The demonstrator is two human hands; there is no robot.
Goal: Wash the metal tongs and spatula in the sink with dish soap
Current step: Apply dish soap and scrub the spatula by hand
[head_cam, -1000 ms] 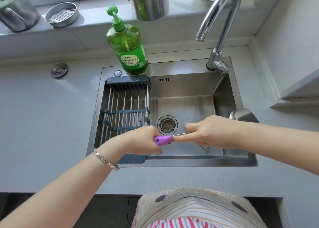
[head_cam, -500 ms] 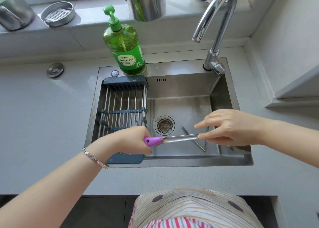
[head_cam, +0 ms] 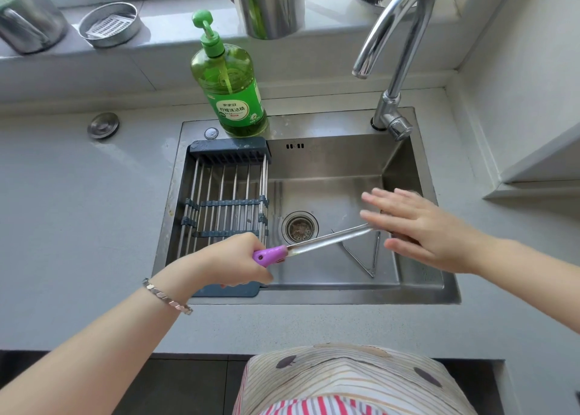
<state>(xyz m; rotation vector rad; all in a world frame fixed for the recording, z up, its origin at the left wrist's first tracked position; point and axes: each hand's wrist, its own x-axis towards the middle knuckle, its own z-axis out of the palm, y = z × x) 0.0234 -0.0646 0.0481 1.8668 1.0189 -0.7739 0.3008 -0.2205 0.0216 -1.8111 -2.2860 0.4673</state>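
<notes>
Two bare hands meet over a stainless steel sink [head_cam: 329, 160] set in a grey worktop [head_cam: 78, 210]. The left hand [head_cam: 232, 259] grips the purple plastic handle of a metal spatula [head_cam: 326, 241], holding it above the basin. The right hand [head_cam: 420, 226], fingers straight and spread, covers the shaft's far end; whether it touches is unclear. Thin V-shaped metal tongs [head_cam: 376, 254] lie on the basin floor below. A green pump bottle of dish soap [head_cam: 233, 100] stands on the sink's back rim.
</notes>
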